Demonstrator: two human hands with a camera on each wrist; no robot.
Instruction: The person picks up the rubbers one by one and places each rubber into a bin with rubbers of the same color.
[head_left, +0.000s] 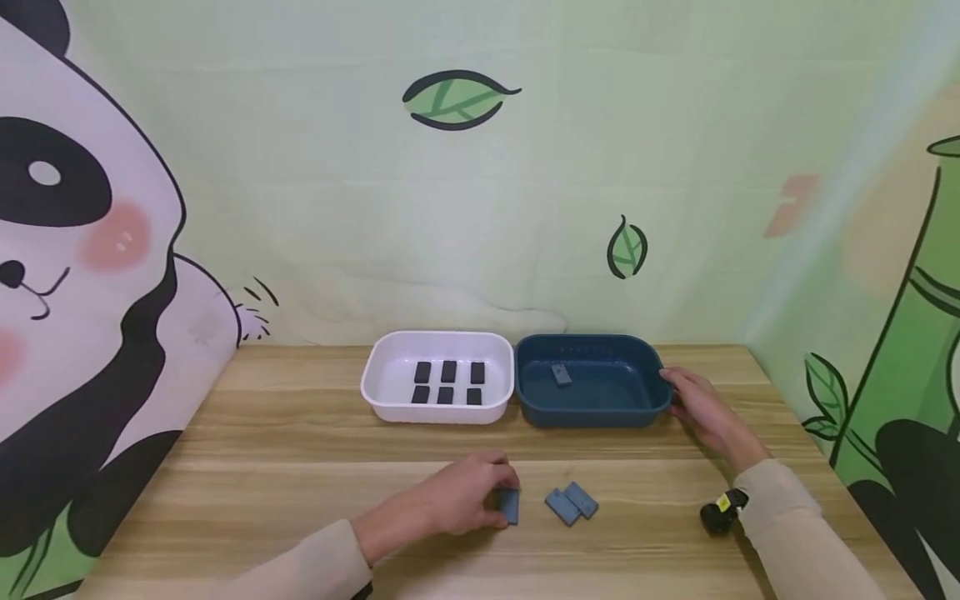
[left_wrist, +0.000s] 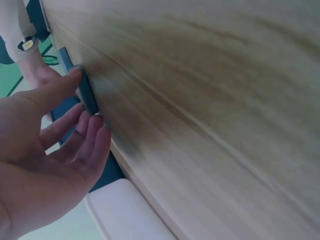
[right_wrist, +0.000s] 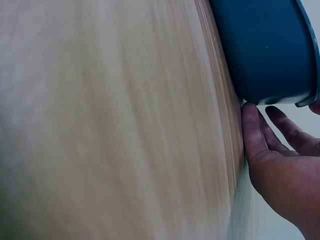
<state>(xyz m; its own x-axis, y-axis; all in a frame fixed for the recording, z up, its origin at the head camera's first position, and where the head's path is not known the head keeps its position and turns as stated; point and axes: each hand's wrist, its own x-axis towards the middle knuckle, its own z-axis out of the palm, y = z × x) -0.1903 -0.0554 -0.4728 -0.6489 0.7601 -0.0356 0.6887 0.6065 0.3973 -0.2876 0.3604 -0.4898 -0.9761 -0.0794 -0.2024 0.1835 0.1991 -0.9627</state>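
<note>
Now, at the left, a white tray (head_left: 437,412) is sitting on the table (head_left: 300,450), six black blocks (head_left: 448,372) lying inside in two rows of three. Your left hand (head_left: 463,497) is working in front of it, pinching a blue tile (head_left: 511,506) narrowly between thumb and fingertips. Just to the right, two loose tiles (head_left: 561,507) are lying on the wood, touching. Behind them a dark blue tray (head_left: 592,417) is standing beside the white one, holding a single grey-blue piece (head_left: 561,375). Your right hand (head_left: 705,412) is gripping that tray's right end.
</note>
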